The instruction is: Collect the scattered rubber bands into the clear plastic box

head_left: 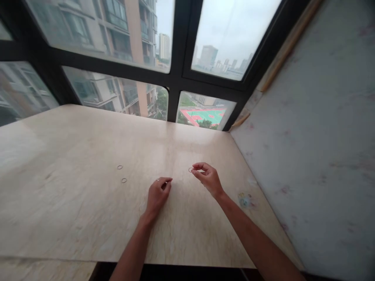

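Note:
My right hand (208, 178) hovers just above the pale wooden board (73, 210), pinching a small thin ring (190, 169) between thumb and forefinger. My left hand (158, 193) is a little to its left, fingers curled, with another small ring (158, 180) held at its fingertips. Two more small rings lie flat on the board to the left, the farther ring (120, 167) and the nearer ring (124, 180), well apart from both hands.
A small clear packet (244, 200) lies on the board near the right wall (316, 156). Large dark-framed windows (178, 82) run along the far edge. The board's near edge (175, 264) drops off in front of me.

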`<state>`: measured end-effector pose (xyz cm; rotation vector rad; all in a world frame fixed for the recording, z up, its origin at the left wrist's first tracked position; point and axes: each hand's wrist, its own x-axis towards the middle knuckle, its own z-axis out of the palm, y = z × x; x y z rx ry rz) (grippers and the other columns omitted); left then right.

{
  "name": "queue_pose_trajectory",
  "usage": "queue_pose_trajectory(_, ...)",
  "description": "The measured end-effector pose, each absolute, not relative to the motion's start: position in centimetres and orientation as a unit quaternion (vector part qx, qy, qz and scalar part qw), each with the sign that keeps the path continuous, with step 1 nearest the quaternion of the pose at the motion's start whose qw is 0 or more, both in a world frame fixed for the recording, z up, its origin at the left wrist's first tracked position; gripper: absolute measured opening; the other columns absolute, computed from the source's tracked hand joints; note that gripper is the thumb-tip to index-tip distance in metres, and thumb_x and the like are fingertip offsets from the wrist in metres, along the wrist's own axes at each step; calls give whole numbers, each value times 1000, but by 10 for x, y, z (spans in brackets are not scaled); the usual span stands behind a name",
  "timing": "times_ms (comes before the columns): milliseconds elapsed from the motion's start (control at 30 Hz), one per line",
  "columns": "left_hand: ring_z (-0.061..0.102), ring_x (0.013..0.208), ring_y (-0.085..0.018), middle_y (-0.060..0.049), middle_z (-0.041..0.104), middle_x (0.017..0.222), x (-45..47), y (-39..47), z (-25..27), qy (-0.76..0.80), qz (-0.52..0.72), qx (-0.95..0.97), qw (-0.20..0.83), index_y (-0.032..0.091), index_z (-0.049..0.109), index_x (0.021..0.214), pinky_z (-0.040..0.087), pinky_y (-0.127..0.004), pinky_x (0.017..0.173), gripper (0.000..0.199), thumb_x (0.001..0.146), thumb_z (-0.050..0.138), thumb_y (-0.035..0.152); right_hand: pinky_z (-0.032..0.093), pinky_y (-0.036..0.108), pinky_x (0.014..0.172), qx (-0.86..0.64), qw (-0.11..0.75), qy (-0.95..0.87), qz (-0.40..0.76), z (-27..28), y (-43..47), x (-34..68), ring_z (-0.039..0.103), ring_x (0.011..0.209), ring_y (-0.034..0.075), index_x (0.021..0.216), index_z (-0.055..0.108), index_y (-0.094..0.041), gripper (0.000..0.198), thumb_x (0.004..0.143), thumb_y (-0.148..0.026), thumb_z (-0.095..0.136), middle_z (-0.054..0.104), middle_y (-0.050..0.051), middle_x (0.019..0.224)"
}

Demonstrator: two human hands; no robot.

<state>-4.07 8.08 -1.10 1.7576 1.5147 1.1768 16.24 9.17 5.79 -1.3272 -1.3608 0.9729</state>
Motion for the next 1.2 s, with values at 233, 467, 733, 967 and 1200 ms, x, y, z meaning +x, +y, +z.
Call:
queue_pose_trajectory(233,66,91,-23,-5,72,98,-41,82,-6,589,423,618,305,20,71,91,53,-36,83,26,81,53,37,23,17,34,-634,526,-453,341,62,19,253,41,42,5,83,68,-17,33,70,-46,74,63,0,66)
queue_pose_trajectory(467,66,97,-26,-4,73,100,-38,83,3,645,389,585,300,23,72,90,53,-37,88,30,75,57,44,20,18,34,-675,567,-359,305,54,-31,313,33,38,4,86,69,-17,37,67,-48,76,61,-2,60)
queue_pose_trajectory(733,64,103,-26,-4,73,102,-34,80,11,674,396,544,305,20,73,92,49,-39,94,35,71,59,45,39,22,46,-749,515,-356,218,39,-43,356,56,53,13,88,71,-16,36,72,-48,69,69,4,72)
queue_pose_trajectory(967,65,102,-27,-5,74,99,-32,82,10,688,410,523,291,20,73,91,50,-40,93,36,68,60,44,39,24,47,-789,431,-414,142,37,-46,364,43,44,9,89,72,-15,33,75,-43,62,71,5,79)
queue_pose_trajectory(1200,65,101,-27,-4,74,96,-30,82,11,689,416,517,292,21,73,88,51,-41,92,31,70,60,42,36,23,45,-766,465,-426,124,33,-60,350,40,45,10,94,69,-15,32,82,-43,59,62,1,64)
